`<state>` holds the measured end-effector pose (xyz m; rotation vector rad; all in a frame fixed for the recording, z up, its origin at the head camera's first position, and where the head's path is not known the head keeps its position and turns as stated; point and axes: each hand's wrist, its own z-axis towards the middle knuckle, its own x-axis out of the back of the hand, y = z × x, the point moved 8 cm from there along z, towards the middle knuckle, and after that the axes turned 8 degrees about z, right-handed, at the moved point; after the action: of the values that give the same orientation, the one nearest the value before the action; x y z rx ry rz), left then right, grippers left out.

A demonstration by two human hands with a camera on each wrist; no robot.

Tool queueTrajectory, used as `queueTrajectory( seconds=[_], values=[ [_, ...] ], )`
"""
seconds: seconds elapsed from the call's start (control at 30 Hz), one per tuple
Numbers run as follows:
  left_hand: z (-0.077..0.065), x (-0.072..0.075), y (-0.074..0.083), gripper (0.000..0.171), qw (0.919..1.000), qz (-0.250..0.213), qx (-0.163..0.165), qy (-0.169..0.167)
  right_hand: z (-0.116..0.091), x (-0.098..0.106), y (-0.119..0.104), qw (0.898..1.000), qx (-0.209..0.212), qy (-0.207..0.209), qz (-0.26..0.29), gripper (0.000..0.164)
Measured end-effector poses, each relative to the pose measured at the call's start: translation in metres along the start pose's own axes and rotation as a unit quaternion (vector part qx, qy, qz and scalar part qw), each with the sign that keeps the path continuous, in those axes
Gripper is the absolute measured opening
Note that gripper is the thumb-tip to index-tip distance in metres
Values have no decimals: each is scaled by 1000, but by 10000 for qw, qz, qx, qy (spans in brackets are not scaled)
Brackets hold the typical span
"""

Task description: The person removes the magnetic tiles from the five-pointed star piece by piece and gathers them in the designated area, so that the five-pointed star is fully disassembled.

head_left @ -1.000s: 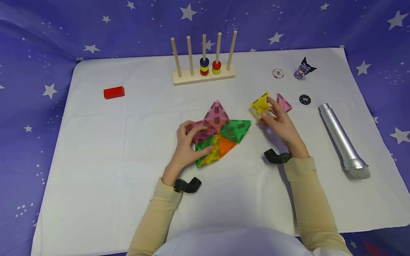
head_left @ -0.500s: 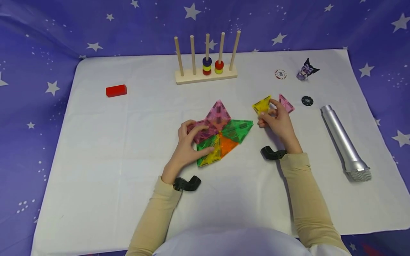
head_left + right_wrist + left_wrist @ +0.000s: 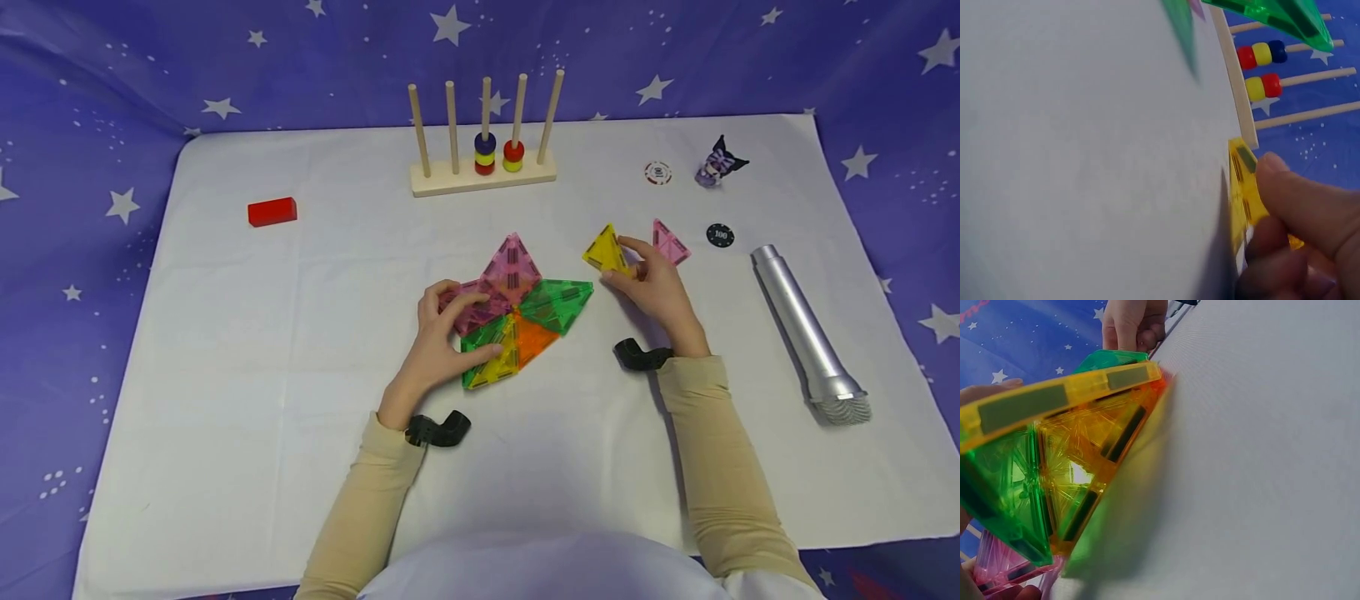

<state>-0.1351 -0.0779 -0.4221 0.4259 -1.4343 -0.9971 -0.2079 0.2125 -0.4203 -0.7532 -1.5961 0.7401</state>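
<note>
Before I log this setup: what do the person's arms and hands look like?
Left hand and right hand: bare, no gloves. Left tan fabric sleeve and right tan fabric sleeve end at the wrists. A black, curved wrist device is worn on each arm.

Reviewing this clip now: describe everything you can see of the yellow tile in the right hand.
The yellow tile is triangular, see-through and plastic-looking, with dark strips along its edges. The right hand pinches it, hiding part of it. In the head view it sits apart from the multicoloured tile build on its left and the pink triangular tile on its right. Whether it touches the white tablecloth is unclear.
</note>
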Motion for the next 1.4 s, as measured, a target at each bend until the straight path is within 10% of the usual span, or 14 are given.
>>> queueTrajectory(
  seconds=[0.2, 0.33, 0.5, 0.7, 1.0, 1.4],
  values=[
    [-1, 1, -1, 58, 10000, -7, 8, 9, -5, 3, 0, 9986, -322, 331, -255, 65],
    [0, 2, 0, 58, 10000, 12, -63, 31, -18, 1, -20, 9979, 335, 148, 526, 56],
    [1, 1, 0, 58, 9999, -22, -106, -11, -46, -26, -61, 9654, 1715, -1418, 1359, 54],
    [2, 1, 1, 59, 9999, 47, -102, -20, -71, -76, -74, 9262, 1734, -3109, 1242, 63],
    [1, 2, 1, 61, 9999, 104, -125, -11, -71, -101, -72, 9282, 1268, -3366, 947, 65],
    [1, 2, 0, 59, 9999, 72, -119, 25, -74, -105, -76, 9388, 1881, -2876, 209, 64]
  ],
)
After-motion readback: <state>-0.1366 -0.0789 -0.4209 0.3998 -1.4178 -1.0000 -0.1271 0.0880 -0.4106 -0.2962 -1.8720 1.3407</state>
